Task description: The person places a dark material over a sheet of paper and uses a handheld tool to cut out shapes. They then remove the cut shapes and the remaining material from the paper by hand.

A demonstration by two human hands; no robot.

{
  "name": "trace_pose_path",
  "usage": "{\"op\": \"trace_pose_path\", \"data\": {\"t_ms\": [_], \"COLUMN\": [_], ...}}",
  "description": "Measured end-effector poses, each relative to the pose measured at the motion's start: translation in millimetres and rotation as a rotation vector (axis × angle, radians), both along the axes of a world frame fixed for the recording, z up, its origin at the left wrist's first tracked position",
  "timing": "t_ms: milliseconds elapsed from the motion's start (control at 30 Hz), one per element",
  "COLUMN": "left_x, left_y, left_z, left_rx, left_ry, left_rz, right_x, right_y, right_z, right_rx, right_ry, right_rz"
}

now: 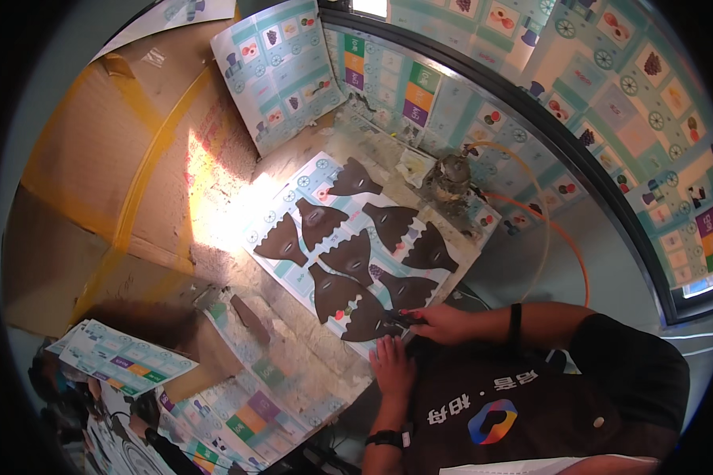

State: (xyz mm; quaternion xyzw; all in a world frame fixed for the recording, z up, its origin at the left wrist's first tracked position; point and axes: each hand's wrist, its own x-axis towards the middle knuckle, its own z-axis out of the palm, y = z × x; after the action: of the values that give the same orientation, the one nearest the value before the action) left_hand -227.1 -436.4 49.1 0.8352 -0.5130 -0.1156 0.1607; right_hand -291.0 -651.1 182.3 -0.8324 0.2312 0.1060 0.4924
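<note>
A printed sheet (293,273) with small coloured pictures lies on the worn work surface. Several dark brown fan-shaped pieces (348,257) are laid out on it in rows. My right hand (444,323) reaches in from the right, a black band on its wrist. Its fingers pinch the edge of the nearest dark piece (372,321) at the sheet's near corner. My left hand (392,366) rests flat beside it on the sheet's edge, fingers together, with a black watch on the wrist.
Flattened cardboard with yellow tape (127,174) covers the left side. More printed sheets lean at the back (281,71) and lie stacked at the lower left (127,360). A grimy pot (449,176) with an orange hose (566,245) stands behind the sheet. Printed panels (610,95) fill the right.
</note>
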Motion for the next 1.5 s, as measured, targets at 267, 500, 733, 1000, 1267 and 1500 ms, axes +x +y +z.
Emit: {"op": "trace_pose_path", "data": {"t_ms": [267, 500, 733, 1000, 1267, 1500], "left_x": [-1, -4, -4, -5, -1, -9], "left_y": [4, 0, 0, 1, 1, 19], "left_z": [-1, 0, 2, -1, 7, 5], "left_rx": [-0.021, -0.008, -0.029, -0.014, -0.084, -0.436], "left_ry": [-0.024, -0.031, -0.039, 0.009, 0.076, 0.31], "left_rz": [-0.014, 0.011, 0.006, 0.018, 0.056, 0.526], "right_x": [20, 6, 17, 18, -5, -74], "right_y": [17, 11, 12, 22, -13, -71], "right_z": [-8, -10, -6, -3, 16, -1], "right_rx": [-0.046, -0.09, -0.144, -0.109, -0.14, -0.238], "right_ry": [0.055, 0.104, 0.087, 0.093, 0.144, 0.028], "right_rz": [0.088, 0.056, 0.014, 0.149, -0.001, -0.16]}}
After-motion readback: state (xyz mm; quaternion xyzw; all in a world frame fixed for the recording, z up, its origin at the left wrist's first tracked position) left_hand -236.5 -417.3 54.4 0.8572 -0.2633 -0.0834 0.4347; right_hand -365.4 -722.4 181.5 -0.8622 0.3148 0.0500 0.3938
